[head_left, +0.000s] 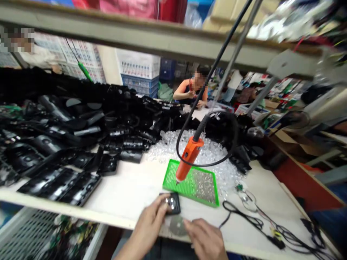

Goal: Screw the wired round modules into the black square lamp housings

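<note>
My left hand (pixel 151 220) grips a small black plastic housing (pixel 175 206) at the table's front edge, thumb on top. Shiny round parts show in the housing's face. Just below it is a flat, round greyish disc (pixel 177 226), and the curled fingers of my right hand (pixel 205 236) pinch its right edge; motion blurs them somewhat. Above the hands hangs an orange electric screwdriver (pixel 189 159), tip down, over a green ribbed tray (pixel 166 180). Small metal screws (pixel 206 184) lie in the tray's right half. Neither hand touches the screwdriver.
Black plastic housings (pixel 62 184) are heaped at left and along the back. Clear plastic pieces (pixel 217 159) form a pile behind the tray. Black cables (pixel 252 220) lie at right. A white crate (pixel 21 231) stands below left. Co-workers (pixel 192 90) sit across the table.
</note>
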Demonstrator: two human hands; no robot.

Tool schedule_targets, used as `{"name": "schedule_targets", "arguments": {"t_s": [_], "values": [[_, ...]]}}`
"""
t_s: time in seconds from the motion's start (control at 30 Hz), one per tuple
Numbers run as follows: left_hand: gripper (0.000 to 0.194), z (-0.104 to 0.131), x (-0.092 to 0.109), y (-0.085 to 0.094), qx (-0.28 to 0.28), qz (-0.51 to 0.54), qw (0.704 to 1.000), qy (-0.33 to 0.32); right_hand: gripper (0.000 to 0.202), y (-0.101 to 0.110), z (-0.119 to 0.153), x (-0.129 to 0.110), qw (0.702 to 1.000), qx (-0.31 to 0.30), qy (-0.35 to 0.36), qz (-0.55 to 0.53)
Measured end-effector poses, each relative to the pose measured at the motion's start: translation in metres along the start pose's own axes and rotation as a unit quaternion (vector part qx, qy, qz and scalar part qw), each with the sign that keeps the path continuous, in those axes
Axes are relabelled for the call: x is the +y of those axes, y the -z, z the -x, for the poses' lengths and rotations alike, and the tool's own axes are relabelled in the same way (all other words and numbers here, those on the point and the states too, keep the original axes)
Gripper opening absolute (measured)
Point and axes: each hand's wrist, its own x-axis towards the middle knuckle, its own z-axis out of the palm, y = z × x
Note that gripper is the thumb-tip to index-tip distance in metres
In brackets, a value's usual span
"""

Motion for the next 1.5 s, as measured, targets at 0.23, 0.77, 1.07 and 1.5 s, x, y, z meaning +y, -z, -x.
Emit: {"name": "schedule_targets", "arguments": {"t_s": [0.23, 0.77, 1.07, 1.5], "values": [[0.067, -0.007, -0.032, 0.015, 0.016, -0.213, 0.968, -0.13, 0.026, 0.003, -0.001, 0.011, 0.997, 0.014, -0.048, 0.058], [0.077, -0.024, -0.057, -0.002, 0.046, -0.248, 0.961, -0.115, 0.01, -0.055, -0.017, 0.02, 0.969, -0.021, 0.053, 0.24], [0.076, -0.023, -0.061, -0.002, 0.051, -0.255, 0.957, -0.129, 0.013, -0.056, -0.017, -0.003, 0.972, -0.028, -0.006, 0.233], [0.073, -0.024, -0.057, -0.001, 0.033, -0.243, 0.962, -0.115, 0.027, -0.067, -0.012, -0.01, 0.965, -0.077, -0.043, 0.247]]}}
